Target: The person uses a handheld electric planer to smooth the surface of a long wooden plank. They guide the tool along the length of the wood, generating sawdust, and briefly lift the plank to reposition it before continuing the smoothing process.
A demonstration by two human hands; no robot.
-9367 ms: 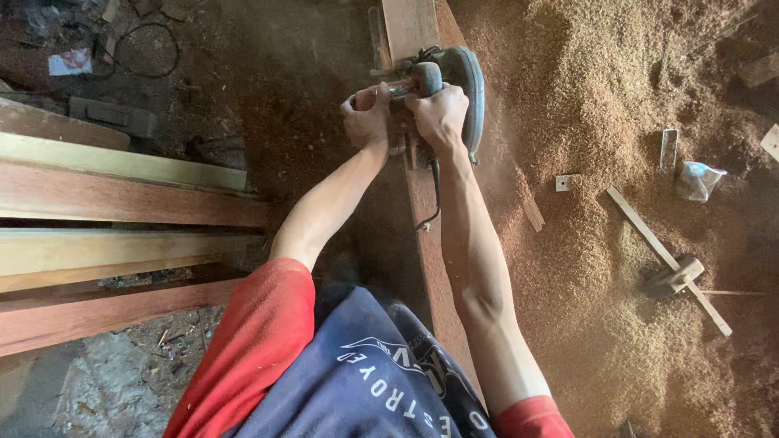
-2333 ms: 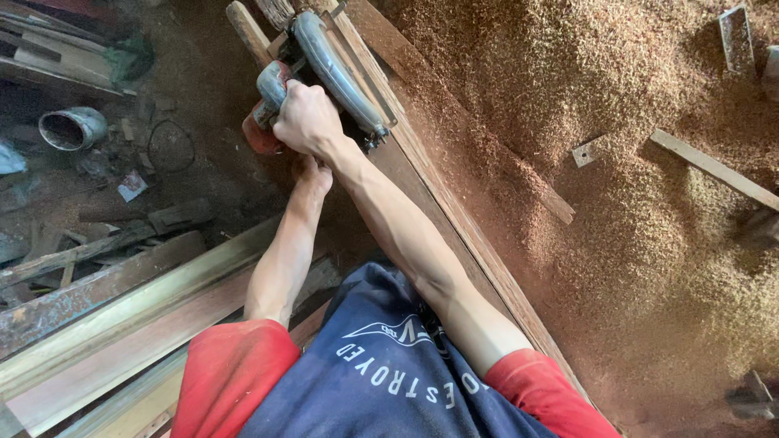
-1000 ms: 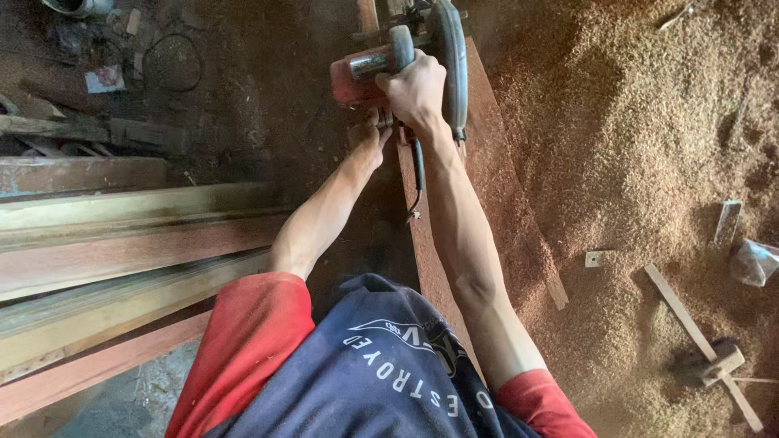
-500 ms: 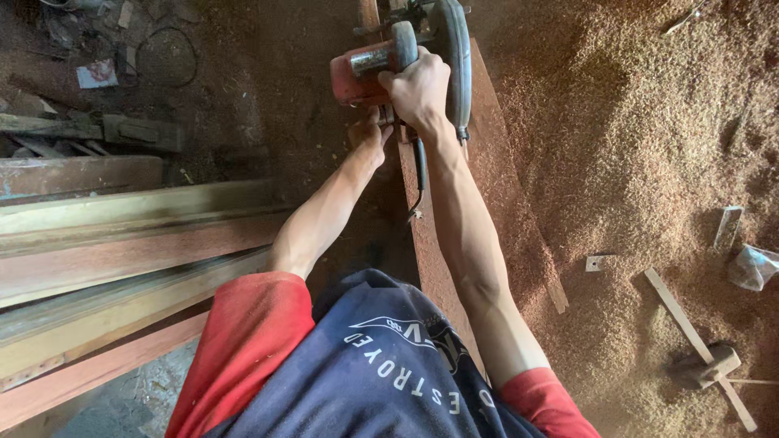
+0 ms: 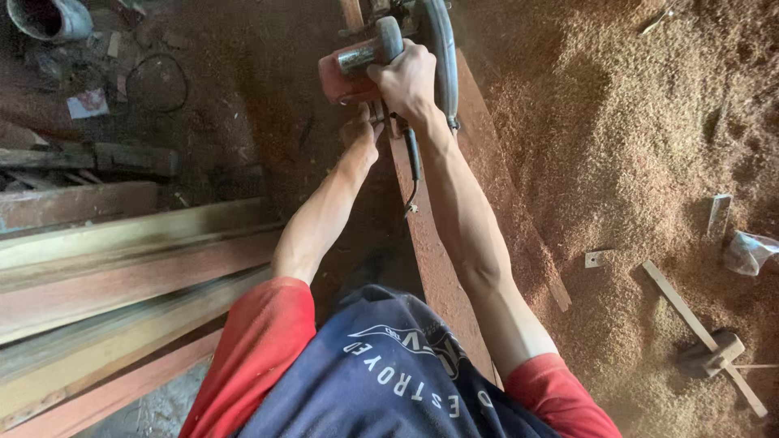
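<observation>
A circular saw [image 5: 381, 50] with a red motor housing and a grey blade guard sits on a long reddish plank [image 5: 438, 243] that runs away from me. My right hand [image 5: 408, 81] is closed around the saw's handle. Just below the motor, my left hand [image 5: 362, 134] rests against the plank's left edge; its fingers are partly hidden under the saw. The saw's black cord [image 5: 414, 170] hangs down beside the plank.
A deep heap of sawdust [image 5: 633, 146] fills the right side, with wooden offcuts [image 5: 698, 332] and a plastic bag [image 5: 748, 251] lying in it. Stacked long planks [image 5: 122, 276] lie at the left. A metal pipe [image 5: 49, 18] and scraps sit on the dirt floor at top left.
The saw and both hands have crept farther along the plank, away from me. The view has shifted slightly, bringing the pipe at top left into sight.
</observation>
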